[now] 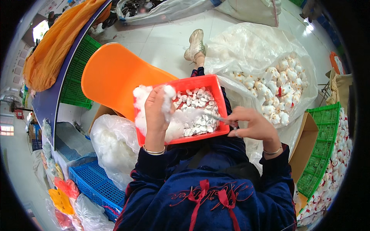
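Observation:
A red plastic tray rests on my lap, holding many small white curved pieces and a pile of fluffy white stuffing along its left side. My left hand is raised over that side with its fingers curled round a tuft of stuffing. In my right hand, at the tray's right edge, is a slim metal tool that points left over the pieces. Its tip reaches a wisp of stuffing; whether it grips the wisp I cannot tell.
An orange chair stands against the tray's far left. To the right lies a clear plastic bag of white stuffed pieces. A bag of stuffing and a blue crate are on the left; a green crate stands at right.

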`<state>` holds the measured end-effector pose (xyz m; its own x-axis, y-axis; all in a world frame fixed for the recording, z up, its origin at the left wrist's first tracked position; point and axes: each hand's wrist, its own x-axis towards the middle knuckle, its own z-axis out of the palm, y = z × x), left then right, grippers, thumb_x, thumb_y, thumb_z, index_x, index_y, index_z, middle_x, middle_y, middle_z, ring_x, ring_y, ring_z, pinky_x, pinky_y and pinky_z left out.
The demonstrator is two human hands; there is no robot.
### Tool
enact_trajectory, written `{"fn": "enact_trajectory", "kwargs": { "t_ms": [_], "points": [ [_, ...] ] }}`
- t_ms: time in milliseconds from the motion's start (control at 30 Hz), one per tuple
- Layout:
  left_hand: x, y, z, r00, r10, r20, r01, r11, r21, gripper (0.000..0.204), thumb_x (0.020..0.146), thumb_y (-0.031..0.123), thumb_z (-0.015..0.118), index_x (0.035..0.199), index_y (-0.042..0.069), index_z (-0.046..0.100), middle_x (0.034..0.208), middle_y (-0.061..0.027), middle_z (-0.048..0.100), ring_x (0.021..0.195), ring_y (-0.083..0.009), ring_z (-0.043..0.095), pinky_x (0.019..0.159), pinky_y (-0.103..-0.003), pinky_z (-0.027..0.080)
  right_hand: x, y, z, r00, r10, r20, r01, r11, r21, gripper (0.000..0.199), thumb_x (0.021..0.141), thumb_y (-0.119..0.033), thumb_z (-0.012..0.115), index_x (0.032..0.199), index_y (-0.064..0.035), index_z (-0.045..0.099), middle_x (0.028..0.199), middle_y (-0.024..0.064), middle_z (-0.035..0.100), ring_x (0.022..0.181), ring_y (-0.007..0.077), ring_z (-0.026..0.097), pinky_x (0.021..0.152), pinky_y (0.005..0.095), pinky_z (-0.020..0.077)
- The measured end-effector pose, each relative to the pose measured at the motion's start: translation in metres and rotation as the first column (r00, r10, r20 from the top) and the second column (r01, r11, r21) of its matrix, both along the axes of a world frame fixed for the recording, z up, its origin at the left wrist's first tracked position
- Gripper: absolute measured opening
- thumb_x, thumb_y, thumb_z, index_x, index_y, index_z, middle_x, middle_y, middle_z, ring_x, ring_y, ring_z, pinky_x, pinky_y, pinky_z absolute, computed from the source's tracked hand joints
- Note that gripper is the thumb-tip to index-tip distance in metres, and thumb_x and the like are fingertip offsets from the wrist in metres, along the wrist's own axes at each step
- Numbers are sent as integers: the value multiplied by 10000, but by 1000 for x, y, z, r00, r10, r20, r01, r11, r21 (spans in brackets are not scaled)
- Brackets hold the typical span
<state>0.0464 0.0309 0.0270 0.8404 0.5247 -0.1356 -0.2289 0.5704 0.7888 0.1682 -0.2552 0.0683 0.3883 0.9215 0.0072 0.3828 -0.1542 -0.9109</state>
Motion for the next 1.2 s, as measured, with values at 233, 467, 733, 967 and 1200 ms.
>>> {"fn": "enact_trajectory", "kwargs": {
  "t_ms": [233, 467, 733, 967, 1200],
  "points": [
    [-8, -19, -12, 961, -141, -237, 213, 925, 314, 123, 960, 93, 704, 1052, 16, 731, 998, 13, 695, 932, -47, 600, 835, -213, 482, 5, 4, 24, 970, -89, 224, 104, 993, -57, 367, 737, -95, 787, 1094, -35, 727, 834, 95, 619, 832, 259, 588, 722, 365, 479],
    [-11, -27, 3, 948, -191, -254, 275, 895, 351, 143, 951, 102, 718, 1055, 5, 734, 935, 12, 701, 854, -53, 615, 796, -211, 499, 4, 13, 27, 935, -13, 355, 112, 959, -260, 359, 732, -109, 735, 1082, -36, 720, 888, 114, 648, 900, 316, 610, 791, 420, 500],
    [-7, -26, 9, 891, -287, -352, 424, 803, 418, 116, 912, 84, 720, 998, 8, 736, 929, 4, 713, 844, -58, 632, 801, -217, 508, 2, 22, 33, 909, 50, 415, 95, 942, -323, 311, 741, -141, 745, 1039, -53, 731, 898, 126, 647, 922, 325, 611, 811, 438, 501],
    [6, -18, -19, 946, -167, -280, 191, 980, 63, 123, 986, 127, 602, 1018, 52, 694, 899, -29, 717, 668, -38, 608, 528, -190, 460, 2, 13, 30, 886, -43, 462, 167, 959, -231, 456, 734, -259, 818, 1097, -21, 677, 1008, 146, 635, 1032, 346, 572, 910, 432, 478],
    [11, -21, -17, 997, -24, -68, 12, 985, -172, 185, 1009, 242, 620, 1055, 69, 661, 816, -11, 632, 566, -48, 499, 452, -202, 373, -25, 20, -13, 936, 13, 351, 78, 967, -244, 760, 691, -427, 870, 1254, 11, 607, 1192, 203, 608, 1177, 403, 525, 1018, 444, 433]
  ]
}}
